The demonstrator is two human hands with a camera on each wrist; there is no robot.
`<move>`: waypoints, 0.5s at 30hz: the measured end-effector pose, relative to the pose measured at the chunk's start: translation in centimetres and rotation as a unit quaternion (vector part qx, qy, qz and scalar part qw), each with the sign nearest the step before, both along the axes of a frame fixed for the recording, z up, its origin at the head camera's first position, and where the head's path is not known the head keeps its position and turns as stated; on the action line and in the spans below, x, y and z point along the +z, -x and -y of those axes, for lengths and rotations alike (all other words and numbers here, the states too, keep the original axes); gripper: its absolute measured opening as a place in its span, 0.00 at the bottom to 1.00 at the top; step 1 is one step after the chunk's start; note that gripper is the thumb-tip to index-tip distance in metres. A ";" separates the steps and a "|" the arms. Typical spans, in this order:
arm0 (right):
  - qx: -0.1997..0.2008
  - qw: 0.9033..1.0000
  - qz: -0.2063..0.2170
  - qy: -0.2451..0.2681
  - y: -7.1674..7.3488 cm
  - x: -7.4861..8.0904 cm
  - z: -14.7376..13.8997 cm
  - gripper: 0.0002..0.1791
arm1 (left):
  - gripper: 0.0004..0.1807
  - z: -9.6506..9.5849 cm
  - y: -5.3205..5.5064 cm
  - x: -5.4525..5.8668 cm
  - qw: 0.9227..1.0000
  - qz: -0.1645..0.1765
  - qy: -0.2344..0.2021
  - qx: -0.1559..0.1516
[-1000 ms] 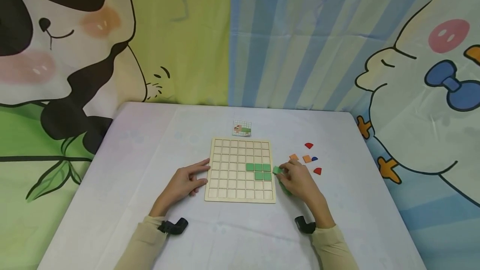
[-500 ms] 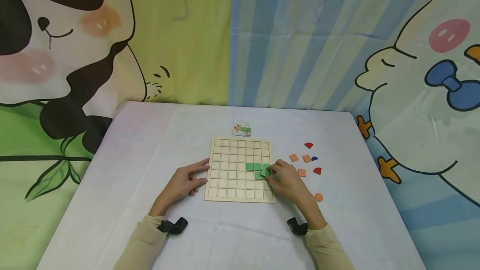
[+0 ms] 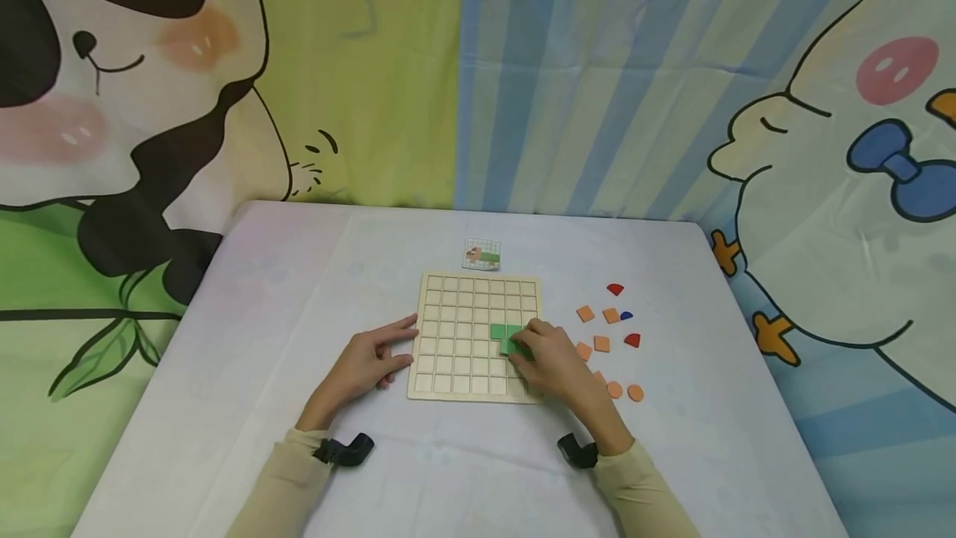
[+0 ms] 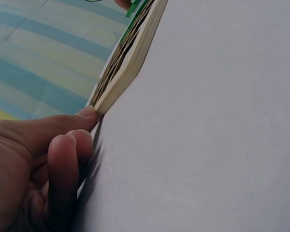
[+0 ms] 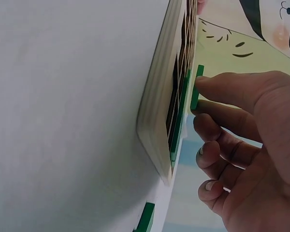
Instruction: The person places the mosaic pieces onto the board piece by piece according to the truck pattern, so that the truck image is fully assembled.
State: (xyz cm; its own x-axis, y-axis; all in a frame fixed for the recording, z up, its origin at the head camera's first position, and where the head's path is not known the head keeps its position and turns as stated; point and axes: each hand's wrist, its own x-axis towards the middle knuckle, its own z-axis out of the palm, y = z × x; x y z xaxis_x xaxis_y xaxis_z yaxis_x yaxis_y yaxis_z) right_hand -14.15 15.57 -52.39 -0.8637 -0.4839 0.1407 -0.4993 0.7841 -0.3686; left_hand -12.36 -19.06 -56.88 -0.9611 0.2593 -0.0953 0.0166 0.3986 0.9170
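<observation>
Pinching a green tile (image 5: 195, 95), the right hand (image 3: 554, 362) hovers; wrist views reveal space beneath.

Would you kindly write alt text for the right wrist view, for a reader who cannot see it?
A right hand pinches a green tile just above a wooden grid board that holds other green tiles. Another green piece lies on the white table, with a cartoon-printed backdrop behind.
</observation>
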 end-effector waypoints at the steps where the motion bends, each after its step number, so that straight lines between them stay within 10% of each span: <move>1: 0.001 1.000 0.002 -0.002 0.0 0.0 0.1 0.12 | 0.28 0.0 0.0 0.0 1.000 0.000 0.001 0.000; 15: 0.010 0.999 -0.001 -0.039 0.1 -0.1 1.0 0.13 | 0.28 0.1 -0.1 -0.1 1.000 -0.007 -0.001 -0.001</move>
